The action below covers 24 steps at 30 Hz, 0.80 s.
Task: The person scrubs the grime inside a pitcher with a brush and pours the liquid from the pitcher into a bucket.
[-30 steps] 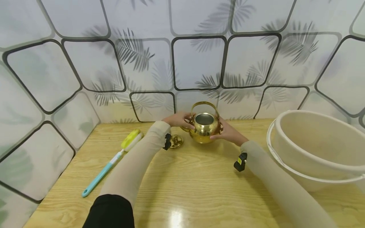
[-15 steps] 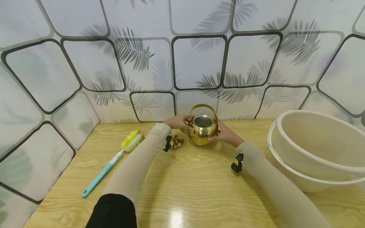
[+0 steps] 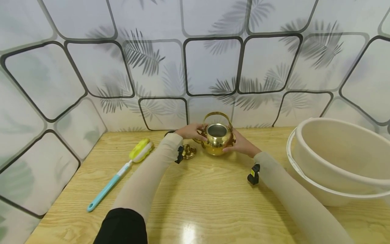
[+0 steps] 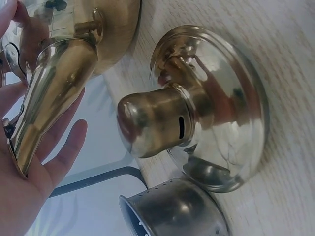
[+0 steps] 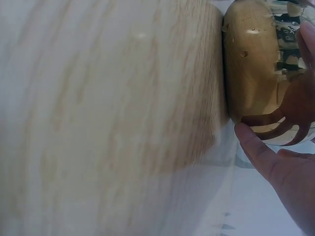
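A shiny brass kettle (image 3: 217, 144) stands on the wooden table near the back wall, its lid off and its arched handle upright. My left hand (image 3: 189, 131) holds it at the left; in the left wrist view the spout (image 4: 56, 93) lies between thumb and fingers. On the right side, my right hand (image 3: 242, 144) grips the round body, thumb in front, other fingers partly hidden behind. The brass lid (image 3: 189, 152) rests knob up beside my left wrist. Behind that lid, in the left wrist view, sits a perforated steel strainer (image 4: 172, 211).
At the left lies a long blue-handled brush (image 3: 109, 184) with a yellow and white sponge head (image 3: 141, 150). A large cream bucket (image 3: 310, 149) with a white handle stands at the right. The patterned wall (image 3: 213, 74) closes off the back.
The kettle has shifted slightly left and nearer to me, with my right hand following it. Both hands keep their hold. Over the last half second almost nothing has moved.
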### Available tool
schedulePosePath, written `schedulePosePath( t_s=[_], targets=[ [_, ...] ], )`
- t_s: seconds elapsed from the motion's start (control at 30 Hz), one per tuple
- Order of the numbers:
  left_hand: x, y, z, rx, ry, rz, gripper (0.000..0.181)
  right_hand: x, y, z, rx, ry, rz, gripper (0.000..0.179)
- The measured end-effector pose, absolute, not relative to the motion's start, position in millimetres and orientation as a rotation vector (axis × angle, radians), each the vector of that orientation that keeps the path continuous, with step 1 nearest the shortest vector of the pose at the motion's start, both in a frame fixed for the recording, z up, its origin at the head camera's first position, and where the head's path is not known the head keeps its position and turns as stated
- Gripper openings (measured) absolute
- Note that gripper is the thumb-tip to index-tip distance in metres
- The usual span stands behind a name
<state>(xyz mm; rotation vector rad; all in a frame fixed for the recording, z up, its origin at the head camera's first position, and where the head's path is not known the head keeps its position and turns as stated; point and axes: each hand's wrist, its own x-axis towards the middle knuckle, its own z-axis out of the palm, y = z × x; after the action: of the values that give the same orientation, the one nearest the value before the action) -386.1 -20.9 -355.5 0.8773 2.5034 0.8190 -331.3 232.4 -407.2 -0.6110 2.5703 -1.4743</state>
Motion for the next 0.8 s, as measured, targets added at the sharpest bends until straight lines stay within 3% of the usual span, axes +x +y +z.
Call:
schedulePosePath(
  t_s=[0.43,0.67,0.8],
  targets=[
    [-377.8,-23.7,-358.5,0.879,2.786,0.73,0.092,-331.2,233.7,-400.8,-0.582,2.682,-1.345,0.117],
    [-334.5,-19.5,-356.4,0.924,3.234,0.785,0.076,-309.1,231.2,-386.1,-0.491,2.877,-1.191,0.12],
    [-301.0,-16.5,-356.2,1.016,3.417,0.735,0.078,-289.5,224.2,-375.3,-0.511,3.016,-1.08,0.113]
  ],
)
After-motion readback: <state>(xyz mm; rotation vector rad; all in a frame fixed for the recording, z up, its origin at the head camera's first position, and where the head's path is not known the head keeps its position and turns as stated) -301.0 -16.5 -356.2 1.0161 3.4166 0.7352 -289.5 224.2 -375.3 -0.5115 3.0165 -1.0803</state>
